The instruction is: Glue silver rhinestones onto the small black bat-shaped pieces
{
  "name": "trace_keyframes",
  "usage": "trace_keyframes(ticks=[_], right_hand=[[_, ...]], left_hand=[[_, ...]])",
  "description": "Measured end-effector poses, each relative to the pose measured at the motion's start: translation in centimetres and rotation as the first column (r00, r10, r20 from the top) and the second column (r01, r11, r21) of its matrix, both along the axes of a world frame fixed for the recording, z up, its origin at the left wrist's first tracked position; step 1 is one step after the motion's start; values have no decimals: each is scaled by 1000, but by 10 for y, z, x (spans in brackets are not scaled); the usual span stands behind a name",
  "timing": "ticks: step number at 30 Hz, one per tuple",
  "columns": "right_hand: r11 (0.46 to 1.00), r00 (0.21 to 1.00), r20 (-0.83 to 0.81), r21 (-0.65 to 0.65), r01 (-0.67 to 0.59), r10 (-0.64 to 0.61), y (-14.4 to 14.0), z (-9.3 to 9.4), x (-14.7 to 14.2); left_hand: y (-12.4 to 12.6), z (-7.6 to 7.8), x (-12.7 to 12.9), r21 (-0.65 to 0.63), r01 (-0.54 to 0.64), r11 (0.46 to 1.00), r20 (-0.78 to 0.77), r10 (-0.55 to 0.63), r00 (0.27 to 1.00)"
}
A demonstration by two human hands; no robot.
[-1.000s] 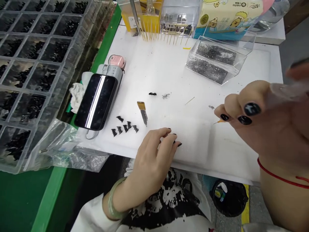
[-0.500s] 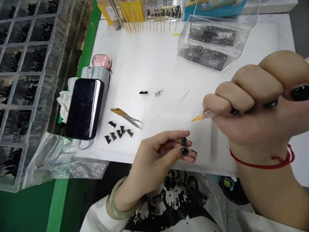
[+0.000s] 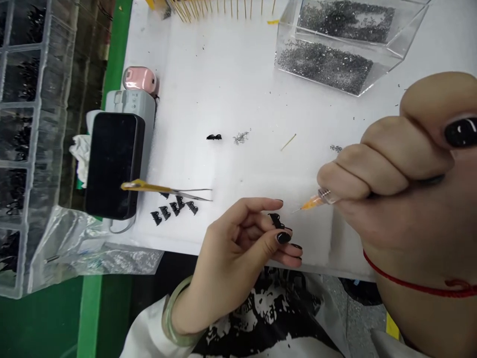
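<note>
The right hand (image 3: 406, 184) is clenched around a needle-tipped applicator (image 3: 315, 201), hiding its body; only the orange hub and thin needle show, the long axis running nearly level and pointing left toward a small black piece (image 3: 275, 220). The left hand (image 3: 242, 248) pinches that piece between thumb and fingers (image 3: 261, 205) above the near edge of the white counter (image 3: 238, 89); its shape is hard to make out.

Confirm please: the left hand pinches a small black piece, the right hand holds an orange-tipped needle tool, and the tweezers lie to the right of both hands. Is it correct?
Not entirely. The head view shows the tweezers lying to the left of both hands, beside the phone. The rest holds: the left hand pinches the small black piece, and the right hand holds the orange-tipped needle tool.
</note>
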State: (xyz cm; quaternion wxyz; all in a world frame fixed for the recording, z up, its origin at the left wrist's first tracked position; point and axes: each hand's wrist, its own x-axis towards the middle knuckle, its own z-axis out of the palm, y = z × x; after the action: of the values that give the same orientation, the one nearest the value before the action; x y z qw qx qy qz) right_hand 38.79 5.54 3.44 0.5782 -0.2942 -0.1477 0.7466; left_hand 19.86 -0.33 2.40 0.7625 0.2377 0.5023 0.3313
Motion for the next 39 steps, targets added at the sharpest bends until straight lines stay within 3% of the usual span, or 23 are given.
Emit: trace_keyframes(ticks=[3, 14, 20, 26, 34, 39], right_hand=[[998, 999, 28, 43, -36, 35, 0, -4, 0], [989, 987, 156, -143, 47, -25, -1, 3, -16], [992, 974, 226, -119, 36, -9, -3, -1, -11], [993, 981, 193, -117, 25, -2, -2, 2, -14], [986, 945, 315, -113, 125, -84, 1, 2, -19], [992, 967, 251, -105, 70, -42, 2, 2, -19]], left_hand=[[0, -1, 0, 20, 14, 1000, -16, -14, 1000], [-2, -1, -1, 130, 31, 991, -49, -25, 998], [-1, -2, 0, 136, 41, 990, -58, -34, 998], [0, -1, 1, 143, 37, 989, -57, -29, 998], [-2, -2, 0, 163, 39, 986, -57, -30, 998], [-3, -4, -3, 174, 46, 984, -49, -38, 998]])
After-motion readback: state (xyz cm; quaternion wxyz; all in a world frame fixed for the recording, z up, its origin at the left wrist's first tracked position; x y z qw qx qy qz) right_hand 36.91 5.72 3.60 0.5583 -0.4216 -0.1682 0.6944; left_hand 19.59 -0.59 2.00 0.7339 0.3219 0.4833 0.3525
